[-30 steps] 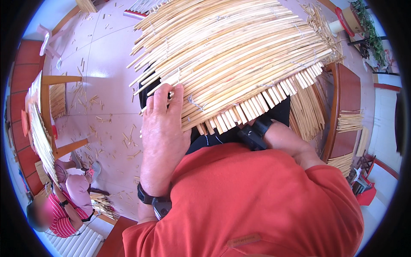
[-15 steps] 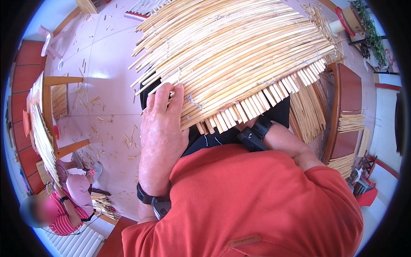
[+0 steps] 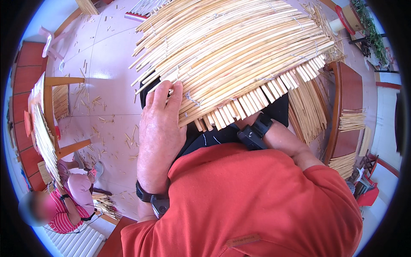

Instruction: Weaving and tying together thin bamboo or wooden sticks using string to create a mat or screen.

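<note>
A wide mat of pale straw-coloured reed stalks, bound with thin grey wire, spreads over my lap and away from me. My left hand is closed on its near left corner, the fingers over the top and around the stalk ends. Close by, a twisted wire tie sits on the outer stalks. Along the near edge, a row of short cut stalk ends points toward me. My right forearm, with a black wrist device, reaches under that edge; the mat hides my right hand.
Bundled stalks lean at the right beside a reddish-brown wooden board. Cut bits litter the pale tiled floor. At the left, another person in a striped top sits by a wooden frame with a second mat.
The mat's near edge and my left hand have shifted very slightly. My left hand keeps its hold on the corner.
</note>
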`<state>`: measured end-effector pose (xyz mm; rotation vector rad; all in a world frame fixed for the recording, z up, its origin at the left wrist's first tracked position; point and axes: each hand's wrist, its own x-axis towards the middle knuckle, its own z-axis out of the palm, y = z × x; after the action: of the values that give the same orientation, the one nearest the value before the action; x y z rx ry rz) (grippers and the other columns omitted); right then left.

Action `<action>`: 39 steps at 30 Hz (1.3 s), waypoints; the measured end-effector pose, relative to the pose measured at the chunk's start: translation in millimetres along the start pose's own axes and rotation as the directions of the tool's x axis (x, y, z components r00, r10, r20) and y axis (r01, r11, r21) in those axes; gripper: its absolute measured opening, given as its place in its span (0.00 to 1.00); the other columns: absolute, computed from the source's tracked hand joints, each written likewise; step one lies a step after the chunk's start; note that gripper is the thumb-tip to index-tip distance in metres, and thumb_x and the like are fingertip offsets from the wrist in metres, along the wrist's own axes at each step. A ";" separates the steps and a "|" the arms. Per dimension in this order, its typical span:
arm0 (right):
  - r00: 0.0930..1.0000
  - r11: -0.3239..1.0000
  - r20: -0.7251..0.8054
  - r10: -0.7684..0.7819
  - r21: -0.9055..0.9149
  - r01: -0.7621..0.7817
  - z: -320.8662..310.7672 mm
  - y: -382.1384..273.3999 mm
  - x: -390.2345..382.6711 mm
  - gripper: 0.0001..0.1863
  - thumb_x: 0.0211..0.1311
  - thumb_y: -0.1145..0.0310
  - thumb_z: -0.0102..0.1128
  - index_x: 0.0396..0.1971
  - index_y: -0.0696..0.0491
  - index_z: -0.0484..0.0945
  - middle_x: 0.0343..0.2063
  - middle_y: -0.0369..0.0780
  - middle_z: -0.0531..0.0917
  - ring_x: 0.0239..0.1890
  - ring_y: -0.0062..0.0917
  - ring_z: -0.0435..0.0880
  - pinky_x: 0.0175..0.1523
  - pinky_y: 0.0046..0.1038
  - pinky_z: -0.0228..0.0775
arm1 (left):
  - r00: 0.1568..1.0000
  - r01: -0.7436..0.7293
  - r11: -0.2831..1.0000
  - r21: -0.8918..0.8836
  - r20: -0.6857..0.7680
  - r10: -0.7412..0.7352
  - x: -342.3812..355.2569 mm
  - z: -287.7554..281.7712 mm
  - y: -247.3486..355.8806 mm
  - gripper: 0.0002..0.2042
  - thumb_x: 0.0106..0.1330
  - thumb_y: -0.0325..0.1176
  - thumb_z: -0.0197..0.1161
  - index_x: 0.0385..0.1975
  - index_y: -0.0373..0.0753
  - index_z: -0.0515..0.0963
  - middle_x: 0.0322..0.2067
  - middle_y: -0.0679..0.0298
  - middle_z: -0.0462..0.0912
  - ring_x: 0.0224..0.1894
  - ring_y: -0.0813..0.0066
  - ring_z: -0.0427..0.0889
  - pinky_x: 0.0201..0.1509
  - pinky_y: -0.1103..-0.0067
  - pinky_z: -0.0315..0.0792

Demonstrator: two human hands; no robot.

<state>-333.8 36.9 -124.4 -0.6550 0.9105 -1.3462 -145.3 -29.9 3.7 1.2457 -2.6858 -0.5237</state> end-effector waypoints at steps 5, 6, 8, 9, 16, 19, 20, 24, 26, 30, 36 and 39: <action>1.000 1.000 0.007 -0.010 -0.008 0.010 -1.6 -0.7 -2.9 0.14 0.66 0.62 0.58 0.46 0.53 0.76 0.35 0.41 0.83 0.37 0.28 0.82 0.38 0.31 0.76 | 0.999 -0.039 0.999 0.025 -0.022 0.040 -1.0 1.9 1.0 0.33 0.43 0.16 0.66 0.57 0.32 0.72 0.54 0.55 0.70 0.56 0.53 0.72 0.56 0.65 0.73; 1.000 1.000 0.009 -0.010 -0.010 0.010 -1.8 -0.7 -3.4 0.14 0.66 0.62 0.58 0.46 0.53 0.76 0.35 0.41 0.83 0.37 0.28 0.82 0.38 0.31 0.76 | 0.998 -0.050 0.998 0.027 -0.032 0.050 -1.6 2.5 1.0 0.34 0.43 0.16 0.67 0.57 0.32 0.71 0.54 0.55 0.70 0.56 0.53 0.72 0.56 0.65 0.73; 1.000 1.000 0.017 -0.015 -0.019 0.016 -1.7 -1.8 -3.7 0.14 0.66 0.62 0.58 0.46 0.53 0.76 0.35 0.41 0.83 0.37 0.29 0.82 0.38 0.31 0.76 | 0.999 -0.046 0.998 0.041 -0.026 0.047 -2.2 3.5 2.1 0.34 0.43 0.16 0.67 0.57 0.33 0.71 0.54 0.55 0.70 0.56 0.53 0.72 0.56 0.65 0.73; 1.000 1.000 0.020 -0.019 -0.024 0.019 -1.8 -2.4 -4.3 0.14 0.66 0.62 0.58 0.46 0.53 0.76 0.35 0.42 0.84 0.37 0.29 0.82 0.38 0.31 0.76 | 0.999 -0.042 0.998 0.053 -0.020 0.043 -2.4 3.8 3.1 0.34 0.43 0.16 0.67 0.57 0.33 0.71 0.54 0.56 0.70 0.56 0.54 0.72 0.56 0.65 0.73; 0.947 0.769 0.186 -0.262 -0.553 0.321 -8.2 -3.8 -11.8 0.14 0.66 0.62 0.58 0.47 0.53 0.76 0.36 0.42 0.84 0.38 0.29 0.82 0.39 0.32 0.77 | 0.998 -0.024 0.999 0.042 -0.055 0.026 0.3 18.8 4.6 0.32 0.45 0.16 0.60 0.58 0.32 0.72 0.55 0.53 0.70 0.56 0.49 0.71 0.60 0.65 0.70; 0.759 0.235 0.296 0.579 -0.953 0.192 20.0 -53.1 -30.1 0.23 0.59 0.69 0.61 0.56 0.53 0.74 0.43 0.46 0.84 0.46 0.30 0.83 0.51 0.33 0.75 | 0.991 -0.022 0.998 0.058 -0.132 0.030 -1.3 34.6 -2.3 0.33 0.45 0.17 0.61 0.59 0.31 0.70 0.55 0.52 0.70 0.56 0.49 0.70 0.60 0.63 0.69; 0.686 0.149 0.256 0.682 -0.966 0.213 34.9 -73.6 -46.5 0.19 0.58 0.69 0.58 0.50 0.55 0.79 0.39 0.48 0.85 0.40 0.37 0.84 0.49 0.34 0.76 | 0.992 -0.014 0.996 0.093 -0.127 0.025 -2.6 38.3 -3.1 0.33 0.45 0.18 0.62 0.59 0.32 0.70 0.54 0.52 0.69 0.56 0.49 0.70 0.59 0.63 0.70; 0.971 0.492 -0.002 0.238 -0.862 -0.122 68.8 -132.1 -39.7 0.10 0.59 0.66 0.58 0.34 0.54 0.85 0.37 0.43 0.85 0.36 0.38 0.83 0.44 0.34 0.75 | 0.996 0.027 0.989 0.147 -0.093 -0.014 -3.3 55.4 1.7 0.34 0.45 0.22 0.67 0.58 0.34 0.69 0.54 0.54 0.69 0.55 0.52 0.71 0.56 0.63 0.70; 0.997 0.249 0.026 -0.068 -0.968 0.042 45.9 -113.4 -8.8 0.10 0.59 0.65 0.60 0.34 0.53 0.85 0.35 0.42 0.85 0.36 0.37 0.83 0.44 0.34 0.75 | 0.994 -0.002 0.985 0.170 -0.107 0.021 -1.9 56.2 -0.6 0.34 0.45 0.25 0.70 0.58 0.34 0.69 0.53 0.55 0.68 0.53 0.53 0.72 0.53 0.63 0.72; 0.920 -0.107 0.227 -0.319 -0.973 0.203 41.8 -76.8 23.4 0.07 0.57 0.65 0.62 0.31 0.52 0.84 0.29 0.39 0.81 0.36 0.36 0.81 0.43 0.35 0.74 | 0.989 -0.062 0.986 0.155 -0.124 0.082 -3.3 57.6 -1.1 0.31 0.50 0.28 0.67 0.58 0.33 0.68 0.51 0.53 0.68 0.50 0.56 0.73 0.48 0.64 0.70; 0.887 -0.023 0.139 -0.440 -0.989 0.144 48.1 -57.6 32.7 0.06 0.55 0.68 0.63 0.26 0.54 0.80 0.28 0.41 0.79 0.36 0.37 0.80 0.41 0.37 0.73 | 0.991 -0.069 0.989 0.132 -0.104 0.083 -2.0 59.8 -4.9 0.32 0.49 0.30 0.68 0.58 0.33 0.68 0.48 0.54 0.69 0.49 0.58 0.74 0.46 0.66 0.72; 0.871 -0.089 0.203 -0.448 -0.979 0.182 44.5 -54.1 37.7 0.05 0.54 0.68 0.62 0.25 0.53 0.79 0.27 0.41 0.79 0.35 0.38 0.81 0.40 0.38 0.74 | 0.994 -0.068 0.988 0.142 -0.076 0.079 0.5 56.1 -6.2 0.32 0.49 0.30 0.68 0.58 0.33 0.68 0.48 0.54 0.69 0.49 0.58 0.74 0.45 0.66 0.72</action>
<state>-325.1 -12.3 -62.5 -2.0636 2.0488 -0.8939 -156.0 -19.8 -50.8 1.1672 -2.7274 -0.2743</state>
